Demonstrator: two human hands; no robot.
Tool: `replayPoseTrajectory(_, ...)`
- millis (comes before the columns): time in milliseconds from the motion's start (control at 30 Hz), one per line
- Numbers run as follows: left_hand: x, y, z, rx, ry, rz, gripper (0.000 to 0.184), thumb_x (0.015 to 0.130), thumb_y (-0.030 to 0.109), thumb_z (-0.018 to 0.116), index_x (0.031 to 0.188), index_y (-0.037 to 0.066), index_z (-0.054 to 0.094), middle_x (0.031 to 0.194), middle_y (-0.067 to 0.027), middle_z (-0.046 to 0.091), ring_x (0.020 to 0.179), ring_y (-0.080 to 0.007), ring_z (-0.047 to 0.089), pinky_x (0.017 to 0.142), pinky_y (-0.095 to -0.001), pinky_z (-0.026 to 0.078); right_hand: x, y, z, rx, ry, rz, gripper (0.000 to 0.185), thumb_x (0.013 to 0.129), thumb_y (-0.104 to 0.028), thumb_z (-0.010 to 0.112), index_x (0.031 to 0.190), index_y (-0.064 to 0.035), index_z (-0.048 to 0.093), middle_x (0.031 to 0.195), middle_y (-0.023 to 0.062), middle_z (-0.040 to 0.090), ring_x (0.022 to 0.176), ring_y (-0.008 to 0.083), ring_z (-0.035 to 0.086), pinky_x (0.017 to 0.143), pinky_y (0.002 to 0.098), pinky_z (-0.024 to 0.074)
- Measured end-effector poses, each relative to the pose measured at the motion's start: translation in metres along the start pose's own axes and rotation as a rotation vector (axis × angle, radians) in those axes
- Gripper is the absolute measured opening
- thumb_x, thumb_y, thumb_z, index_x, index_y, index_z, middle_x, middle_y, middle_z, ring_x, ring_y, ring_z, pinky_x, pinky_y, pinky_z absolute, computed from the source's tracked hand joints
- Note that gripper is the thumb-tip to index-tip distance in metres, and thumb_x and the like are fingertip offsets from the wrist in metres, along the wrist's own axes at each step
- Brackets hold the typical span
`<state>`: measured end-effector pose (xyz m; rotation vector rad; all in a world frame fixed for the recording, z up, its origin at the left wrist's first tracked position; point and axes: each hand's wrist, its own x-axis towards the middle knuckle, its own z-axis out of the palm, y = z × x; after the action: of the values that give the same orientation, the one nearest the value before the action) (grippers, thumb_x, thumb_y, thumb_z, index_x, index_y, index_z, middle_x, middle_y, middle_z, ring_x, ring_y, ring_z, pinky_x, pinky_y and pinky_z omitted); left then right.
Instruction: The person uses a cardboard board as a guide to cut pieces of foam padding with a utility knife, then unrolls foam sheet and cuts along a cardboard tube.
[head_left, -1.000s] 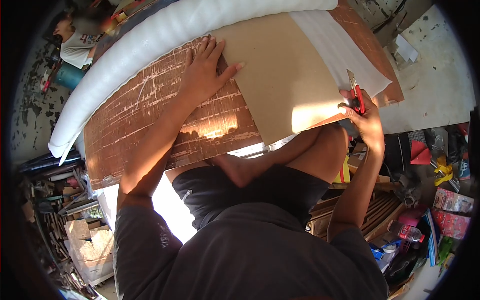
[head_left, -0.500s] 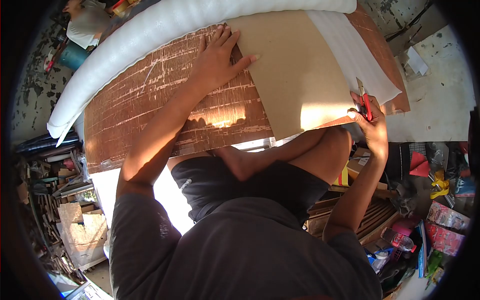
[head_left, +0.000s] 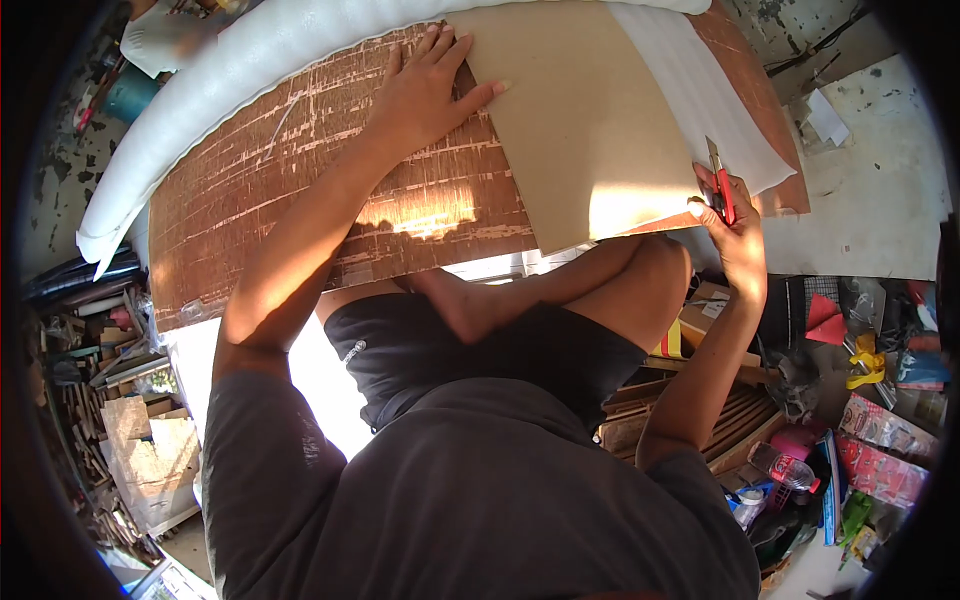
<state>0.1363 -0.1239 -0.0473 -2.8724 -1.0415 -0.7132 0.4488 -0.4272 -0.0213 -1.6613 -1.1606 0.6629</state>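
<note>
A sheet of brown cardboard point(head_left: 570, 110) lies over white foam sheet point(head_left: 700, 90) on a scratched reddish-brown wooden board point(head_left: 300, 190). My left hand point(head_left: 425, 92) rests flat with spread fingers at the cardboard's left edge, its thumb reaching onto the sheet. In my right hand point(head_left: 738, 235) is a red utility knife point(head_left: 724, 190), blade out and pointing up, away from me. This hand is closed around the handle at the cardboard's near right corner; its thumb appears to touch that corner. Whether it also pinches the sheet, I cannot tell.
A thick roll of white foam point(head_left: 230, 85) curves along the board's far edge. Wood offcuts point(head_left: 150, 440) are piled at lower left. A plastic bottle point(head_left: 785, 467) and mixed packets lie at lower right. Part of another person point(head_left: 165, 40) shows at the upper left.
The whole view has shifted slightly, so the board and hands sit a little higher and further left. Both hands keep nearly the same places against the cardboard.
</note>
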Motion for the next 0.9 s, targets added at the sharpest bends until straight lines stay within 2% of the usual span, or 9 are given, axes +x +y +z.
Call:
replayPoseTrajectory(33, -0.001, 0.000, -0.001, -0.003, -0.002, -0.012, 0.086, 0.096, 0.067, 0.055, 0.155, 0.006, 0.044, 0.163, -0.0208, 0.036, 0.155, -0.0318, 0.026, 0.125, -0.0561, 0.017, -0.001, 0.002, -0.003, 0.021, -0.006, -0.012, 0.048, 0.096, -0.008, 0.072, 0.139, 0.0055, 0.058, 0.132, 0.0101, 0.054, 0.137, 0.0274, 0.052, 0.117, 0.0380, 0.0413)
replayPoseTrajectory(167, 0.002, 0.002, -0.005, -0.006, -0.020, 0.005, 0.087, 0.096, 0.070, 0.051, 0.154, 0.005, 0.043, 0.161, -0.0210, 0.039, 0.154, -0.0325, 0.028, 0.126, -0.0569, 0.018, -0.001, -0.006, -0.005, -0.126, -0.004, -0.048, 0.039, 0.098, -0.014, 0.070, 0.134, 0.0016, 0.065, 0.126, 0.0089, 0.056, 0.117, 0.0206, 0.058, 0.106, 0.0335, 0.0483)
replayPoseTrajectory(267, 0.003, 0.002, -0.006, 0.005, -0.025, 0.006, 0.086, 0.096, 0.069, 0.053, 0.154, 0.005, 0.045, 0.160, -0.0215, 0.040, 0.154, -0.0318, 0.029, 0.126, -0.0567, 0.017, -0.003, -0.006, -0.005, 0.027, 0.011, 0.014, 0.040, 0.099, -0.015, 0.069, 0.134, 0.0027, 0.065, 0.128, 0.0085, 0.055, 0.118, 0.0210, 0.060, 0.104, 0.0335, 0.0495)
replayPoseTrajectory(300, 0.003, 0.005, -0.009, -0.005, -0.051, -0.013, 0.079, 0.097, 0.059, 0.060, 0.154, 0.007, 0.045, 0.163, -0.0204, 0.037, 0.155, -0.0316, 0.027, 0.125, -0.0562, 0.018, -0.003, -0.008, -0.005, -0.001, 0.017, 0.031, 0.039, 0.099, -0.014, 0.069, 0.133, 0.0029, 0.065, 0.128, 0.0087, 0.055, 0.118, 0.0215, 0.061, 0.104, 0.0336, 0.0495)
replayPoseTrajectory(433, 0.003, 0.004, -0.010, -0.012, -0.050, -0.001, 0.078, 0.097, 0.058, 0.060, 0.153, 0.006, 0.046, 0.162, -0.0205, 0.037, 0.155, -0.0316, 0.028, 0.125, -0.0560, 0.018, -0.003, -0.008, -0.004, 0.005, 0.015, 0.017, 0.036, 0.100, -0.011, 0.066, 0.133, 0.0033, 0.065, 0.130, 0.0094, 0.055, 0.119, 0.0220, 0.061, 0.104, 0.0343, 0.0496)
replayPoseTrajectory(500, 0.003, 0.005, -0.010, -0.038, -0.050, -0.014, 0.085, 0.095, 0.066, 0.056, 0.152, 0.005, 0.047, 0.160, -0.0221, 0.040, 0.154, -0.0318, 0.030, 0.125, -0.0569, 0.017, -0.003, -0.007, -0.003, 0.032, 0.021, 0.013, 0.035, 0.100, -0.010, 0.066, 0.133, 0.0033, 0.065, 0.130, 0.0092, 0.055, 0.119, 0.0218, 0.061, 0.105, 0.0343, 0.0494)
replayPoseTrajectory(733, 0.001, 0.002, -0.008, 0.010, -0.025, -0.020, 0.085, 0.095, 0.067, 0.056, 0.152, 0.005, 0.047, 0.160, -0.0228, 0.040, 0.153, -0.0326, 0.031, 0.125, -0.0576, 0.017, -0.003, -0.005, -0.004, -0.178, 0.043, -0.005, 0.037, 0.099, -0.009, 0.067, 0.134, 0.0031, 0.063, 0.124, 0.0071, 0.059, 0.113, 0.0192, 0.062, 0.104, 0.0322, 0.0481)
replayPoseTrajectory(767, 0.001, 0.006, -0.009, 0.002, -0.021, -0.018, 0.082, 0.096, 0.064, 0.057, 0.152, 0.005, 0.047, 0.161, -0.0224, 0.039, 0.154, -0.0328, 0.029, 0.125, -0.0572, 0.018, -0.004, -0.006, -0.001, -0.107, 0.062, 0.034, 0.037, 0.099, -0.010, 0.068, 0.134, 0.0030, 0.063, 0.126, 0.0066, 0.061, 0.112, 0.0183, 0.061, 0.104, 0.0313, 0.0473)
replayPoseTrajectory(900, -0.001, 0.008, -0.006, 0.004, 0.002, -0.013, 0.078, 0.097, 0.061, 0.058, 0.151, 0.005, 0.048, 0.161, -0.0223, 0.038, 0.155, -0.0334, 0.027, 0.125, -0.0569, 0.019, -0.004, -0.003, -0.001, -0.075, 0.082, 0.102, 0.037, 0.100, -0.010, 0.067, 0.134, 0.0038, 0.059, 0.132, 0.0090, 0.066, 0.121, 0.0176, 0.060, 0.105, 0.0313, 0.0463)
